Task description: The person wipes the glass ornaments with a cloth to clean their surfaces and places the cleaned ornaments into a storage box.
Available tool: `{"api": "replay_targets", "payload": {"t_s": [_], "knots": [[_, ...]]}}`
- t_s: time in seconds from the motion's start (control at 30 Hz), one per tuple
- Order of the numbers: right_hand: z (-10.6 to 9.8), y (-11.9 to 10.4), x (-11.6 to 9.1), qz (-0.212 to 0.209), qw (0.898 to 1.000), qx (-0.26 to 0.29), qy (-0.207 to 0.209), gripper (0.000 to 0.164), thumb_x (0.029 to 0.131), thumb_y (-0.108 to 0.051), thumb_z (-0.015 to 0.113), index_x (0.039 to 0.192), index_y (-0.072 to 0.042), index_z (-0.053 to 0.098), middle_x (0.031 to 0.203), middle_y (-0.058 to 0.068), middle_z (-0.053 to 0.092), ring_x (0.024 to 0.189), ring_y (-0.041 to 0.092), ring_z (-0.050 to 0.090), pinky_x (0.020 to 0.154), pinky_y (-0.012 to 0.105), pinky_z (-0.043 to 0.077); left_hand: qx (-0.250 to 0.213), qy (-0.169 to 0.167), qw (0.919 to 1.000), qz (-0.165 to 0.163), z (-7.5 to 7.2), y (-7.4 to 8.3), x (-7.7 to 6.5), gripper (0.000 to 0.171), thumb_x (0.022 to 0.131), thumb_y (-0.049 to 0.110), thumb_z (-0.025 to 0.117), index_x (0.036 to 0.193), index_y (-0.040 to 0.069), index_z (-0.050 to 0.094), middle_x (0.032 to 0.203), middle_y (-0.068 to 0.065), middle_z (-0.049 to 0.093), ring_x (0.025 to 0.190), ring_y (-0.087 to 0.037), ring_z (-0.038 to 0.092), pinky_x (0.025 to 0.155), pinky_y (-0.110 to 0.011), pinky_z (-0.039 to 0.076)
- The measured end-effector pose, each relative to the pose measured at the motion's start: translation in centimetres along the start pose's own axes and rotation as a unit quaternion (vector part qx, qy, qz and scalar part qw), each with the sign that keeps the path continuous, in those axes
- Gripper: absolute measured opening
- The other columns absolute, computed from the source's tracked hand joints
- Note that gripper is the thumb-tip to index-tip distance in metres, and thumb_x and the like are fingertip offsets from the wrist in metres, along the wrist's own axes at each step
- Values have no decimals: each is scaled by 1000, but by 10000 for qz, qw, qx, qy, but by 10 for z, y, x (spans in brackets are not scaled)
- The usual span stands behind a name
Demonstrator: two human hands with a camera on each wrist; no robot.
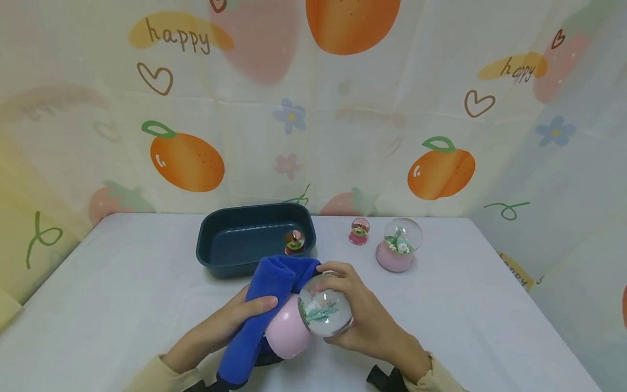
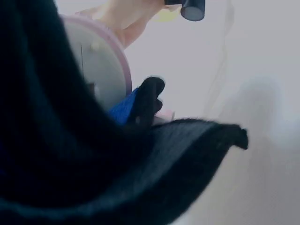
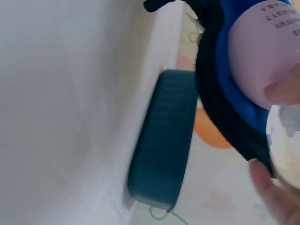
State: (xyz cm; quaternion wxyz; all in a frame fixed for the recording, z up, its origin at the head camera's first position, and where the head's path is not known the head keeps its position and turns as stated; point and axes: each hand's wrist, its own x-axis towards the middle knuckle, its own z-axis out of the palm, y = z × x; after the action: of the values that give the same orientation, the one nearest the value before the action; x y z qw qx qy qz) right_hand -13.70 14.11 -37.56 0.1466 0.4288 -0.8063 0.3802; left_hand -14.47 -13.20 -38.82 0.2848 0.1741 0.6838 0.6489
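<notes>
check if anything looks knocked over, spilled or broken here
Nothing spilled or broken stands out. The held snow globe is tipped sideways, unlike the larger globe standing on the table, but that seems down to handling: the left hand holds a blue cloth against it and the right hand grips it.

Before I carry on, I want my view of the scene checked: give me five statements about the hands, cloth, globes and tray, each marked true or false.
1. The left hand holds a blue cloth. True.
2. The tray has two small globes in it. False: only one small globe shows in it.
3. The right hand holds a snow globe. True.
4. In the head view, the small globe outside the tray stands right of the larger unheld globe. False: it stands left of it.
5. The held globe's pink base lies against the cloth. True.
</notes>
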Motion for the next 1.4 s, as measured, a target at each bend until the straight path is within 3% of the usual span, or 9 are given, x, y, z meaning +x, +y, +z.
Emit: {"api": "replay_targets", "payload": {"t_s": [0.13,0.23,0.4,0.57,0.7,0.93,1.07,1.17,1.4], "knots": [[-1,-1,2,463,9984,-326,-49,101,57,-6,95,141,-13,40,141,4,49,125,20,53,100,40,52,147,635,9979,-31,8,0,4,82,97,51,47,155,6,12,152,-27,34,131,-40,47,99,-60,46],[-2,0,3,700,9973,-166,-157,98,61,-12,95,142,-16,39,139,0,50,123,17,52,102,38,51,183,924,9955,67,10,-1,7,80,97,50,47,155,5,15,151,-27,36,132,-40,48,98,-62,47],[-2,-1,3,1161,9908,581,-395,90,71,-21,90,143,-21,36,140,-3,45,126,18,49,104,35,48,253,1108,9927,392,8,-2,8,75,97,46,50,151,2,23,144,-27,44,121,-31,56,92,-52,53],[-2,-2,4,1562,9839,798,-347,79,80,-29,83,144,-24,38,142,-6,48,127,20,50,103,37,48,390,1309,9897,432,10,0,8,69,95,41,55,149,5,31,140,-25,49,117,-31,59,89,-49,54],[-1,-2,3,1753,9795,972,-222,72,82,-32,82,142,-24,43,138,-7,54,121,20,55,98,33,50,637,999,9923,369,10,4,6,73,94,40,59,150,5,28,142,-24,48,120,-32,57,91,-50,52],[-1,-1,3,1459,9885,358,-192,69,78,-42,83,137,-25,51,135,-12,57,112,13,61,93,35,54,1201,306,9922,160,13,12,-1,76,98,42,54,156,10,16,151,-21,39,131,-39,49,96,-57,48],[-1,0,3,1215,9921,283,-107,66,76,-40,85,132,-24,55,131,-11,59,114,13,60,97,37,53,1581,250,9870,102,17,15,-2,71,103,42,45,159,17,10,158,-18,30,138,-40,40,101,-62,43],[0,2,2,1020,9939,408,-15,64,74,-34,87,128,-21,57,129,-6,61,115,12,59,97,35,52,1666,261,9856,151,18,13,0,71,101,41,50,159,22,12,158,-13,32,139,-37,40,103,-62,41],[4,4,0,360,9967,623,362,66,70,-23,89,127,-17,58,129,3,62,116,16,59,95,31,54,1325,430,9889,523,9,5,6,71,96,36,61,155,18,26,150,-15,44,132,-35,49,101,-58,45]]}}
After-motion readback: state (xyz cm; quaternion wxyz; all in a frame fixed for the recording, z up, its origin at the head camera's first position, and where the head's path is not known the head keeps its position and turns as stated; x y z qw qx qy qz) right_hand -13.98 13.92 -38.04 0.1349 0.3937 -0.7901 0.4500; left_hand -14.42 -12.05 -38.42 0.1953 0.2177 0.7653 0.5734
